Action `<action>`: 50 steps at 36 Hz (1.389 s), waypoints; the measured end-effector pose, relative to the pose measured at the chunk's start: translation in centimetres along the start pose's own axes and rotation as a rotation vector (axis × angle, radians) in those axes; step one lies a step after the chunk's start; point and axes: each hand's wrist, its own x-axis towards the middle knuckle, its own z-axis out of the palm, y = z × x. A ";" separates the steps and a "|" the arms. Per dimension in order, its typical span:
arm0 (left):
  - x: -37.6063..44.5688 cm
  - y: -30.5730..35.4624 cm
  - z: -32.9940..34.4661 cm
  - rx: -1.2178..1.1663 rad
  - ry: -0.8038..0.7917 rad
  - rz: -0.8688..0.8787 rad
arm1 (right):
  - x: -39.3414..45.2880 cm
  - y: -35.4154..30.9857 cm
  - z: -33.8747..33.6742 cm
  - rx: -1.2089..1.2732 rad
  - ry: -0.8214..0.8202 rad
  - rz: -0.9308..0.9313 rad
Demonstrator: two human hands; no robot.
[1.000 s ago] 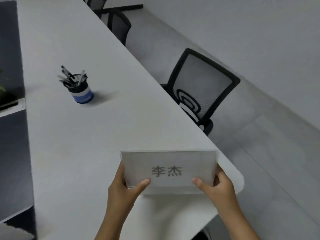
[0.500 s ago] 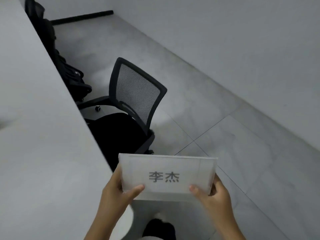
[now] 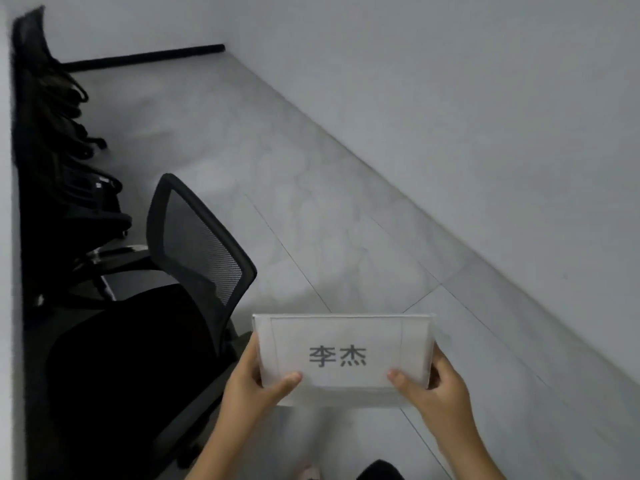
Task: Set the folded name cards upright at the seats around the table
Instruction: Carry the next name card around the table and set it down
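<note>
A white folded name card [image 3: 343, 355] in a clear stand, printed with two dark characters, is held upright in front of me above the floor. My left hand [image 3: 252, 382] grips its lower left corner, thumb on the front face. My right hand [image 3: 434, 388] grips its lower right corner the same way. The white table [image 3: 5, 237] shows only as a thin strip along the left edge of the view.
A black mesh-back office chair [image 3: 194, 244] stands just left of the card, its seat tucked toward the table. More black chairs [image 3: 52, 109] line the table edge farther back. Grey tiled floor [image 3: 311, 202] runs to a white wall [image 3: 450, 98] on the right.
The view has swung right, away from the table top and the pen cup, toward the floor and chairs. The card stays held in both hands, now off the table.
</note>
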 end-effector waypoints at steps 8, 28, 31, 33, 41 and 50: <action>9.2 2.8 6.9 -0.039 0.228 -0.044 | 15.6 -1.4 -2.1 -0.037 -0.200 -0.022; 36.6 10.1 10.8 -0.136 0.524 -0.098 | 49.5 -9.2 5.0 -0.133 -0.496 -0.092; 42.5 11.9 8.5 -0.173 0.499 -0.068 | 54.5 -12.2 8.1 -0.130 -0.496 -0.104; 45.5 12.7 7.0 -0.183 0.504 -0.073 | 57.5 -14.2 10.3 -0.140 -0.520 -0.115; 53.7 13.0 0.5 -0.243 0.718 -0.159 | 66.4 -19.1 21.9 -0.222 -0.736 -0.121; 62.9 14.4 -7.1 -0.308 1.079 -0.258 | 75.5 -24.8 38.9 -0.272 -1.070 -0.170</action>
